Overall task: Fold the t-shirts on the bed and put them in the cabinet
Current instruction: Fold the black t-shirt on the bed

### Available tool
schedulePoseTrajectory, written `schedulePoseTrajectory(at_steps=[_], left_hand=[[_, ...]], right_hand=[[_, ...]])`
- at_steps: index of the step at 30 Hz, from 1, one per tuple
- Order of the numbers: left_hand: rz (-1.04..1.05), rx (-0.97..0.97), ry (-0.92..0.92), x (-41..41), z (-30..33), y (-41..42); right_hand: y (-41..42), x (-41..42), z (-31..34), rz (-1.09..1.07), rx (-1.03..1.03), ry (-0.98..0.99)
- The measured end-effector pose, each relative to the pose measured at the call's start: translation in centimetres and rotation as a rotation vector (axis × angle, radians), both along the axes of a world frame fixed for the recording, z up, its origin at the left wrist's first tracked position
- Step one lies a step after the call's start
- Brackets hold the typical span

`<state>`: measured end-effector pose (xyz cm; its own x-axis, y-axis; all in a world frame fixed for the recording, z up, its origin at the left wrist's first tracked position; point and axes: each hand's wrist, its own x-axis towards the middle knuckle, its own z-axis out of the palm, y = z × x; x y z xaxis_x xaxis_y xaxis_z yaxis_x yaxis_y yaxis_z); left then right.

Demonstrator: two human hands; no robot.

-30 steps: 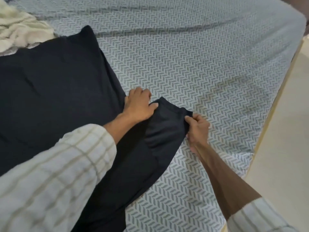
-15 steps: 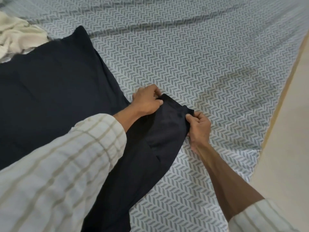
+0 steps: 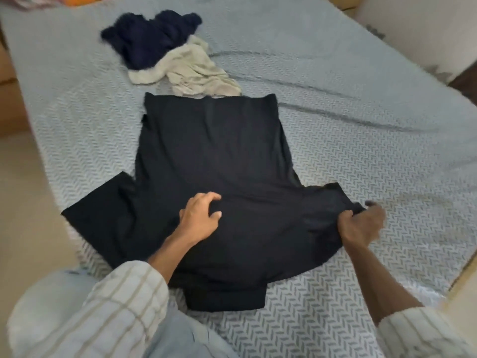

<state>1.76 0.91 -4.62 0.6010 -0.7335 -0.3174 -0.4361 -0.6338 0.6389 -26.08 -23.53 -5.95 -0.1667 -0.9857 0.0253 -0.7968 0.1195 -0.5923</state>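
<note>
Since a moment ago the left hand (image 3: 200, 219) has left the sleeve cuff and is now resting on the chest of the black t-shirt (image 3: 214, 161), fingers curled and bunching a little cloth. The shirt is lying spread flat on the grey patterned bed (image 3: 361, 140), collar end nearest the person, its left sleeve stretched out flat. Beyond the shirt's far hem, a cream garment (image 3: 191, 71) is lying crumpled, touching it, with a navy garment (image 3: 149, 37) heaped just behind. At the shirt's right sleeve, the right hand (image 3: 360, 224) is pinching the cuff between thumb and curled fingers.
</note>
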Motion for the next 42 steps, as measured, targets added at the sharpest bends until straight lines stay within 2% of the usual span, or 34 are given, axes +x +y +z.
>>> schedulePoseTrajectory(at_steps=[2, 3, 7, 13, 16, 20, 24, 27, 29, 32, 34, 36, 37, 38, 40, 42], left_hand=[[0.064, -0.023, 0.017, 1.1, -0.4, 3.4], [0.076, -0.03, 0.014, 1.3, -0.6, 4.3], [0.186, -0.051, -0.066, 2.9, -1.1, 8.7], [0.472, -0.033, -0.16, 6.4, -1.0, 15.2], [0.622, -0.053, -0.108, 8.3, -1.1, 18.1], [0.794, 0.011, -0.029, 11.5, -1.6, 20.4], [0.945, 0.019, 0.084, 15.3, -2.2, 20.4], [1.041, 0.03, 0.165, 17.6, -2.8, 20.1], [1.063, 0.027, 0.147, 18.2, -3.1, 20.0], [1.168, -0.078, 0.14, 17.6, -3.1, 20.3], [1.24, -0.154, 0.17, 16.9, -3.0, 20.5], [1.223, -0.193, 0.182, 16.5, -2.9, 20.5], [1.189, -0.208, 0.192, 16.4, -2.9, 20.6], [1.148, -0.22, 0.202, 16.3, -3.0, 20.6], [1.069, -0.224, 0.198, 16.2, -3.4, 20.6], [0.995, -0.17, 0.12, 16.3, -3.7, 20.2]], right_hand=[[3.0, 2.5, 0.5, 0.169, -0.127, 0.219], [4.0, 3.5, 0.6, 0.248, -0.165, 0.265], [10.1, 10.2, 0.5, 0.554, -0.165, 0.189], [20.3, 21.7, 0.0, 0.997, -0.065, 0.157], [24.5, 26.4, 0.1, 1.181, -0.071, 0.101], [29.3, 31.1, 0.3, 1.372, -0.036, 0.026], [32.5, 33.4, 0.1, 1.544, 0.113, 0.206], [34.2, 33.8, -0.6, 1.675, 0.057, 0.371], [34.7, 33.9, -1.2, 1.724, 0.05, 0.335], [34.1, 34.5, -1.4, 1.854, 0.176, 0.193], [32.6, 35.8, -1.3, 1.782, 0.138, 0.075], [30.7, 38.3, -1.1, 1.561, 0.009, -0.027], [29.6, 39.7, -0.9, 1.459, -0.04, 0.005], [28.7, 41.2, -0.7, 1.383, -0.044, 0.118], [27.1, 43.9, -0.6, 1.294, 0.059, 0.378], [26.6, 46.0, -0.6, 1.34, 0.13, 0.409]])
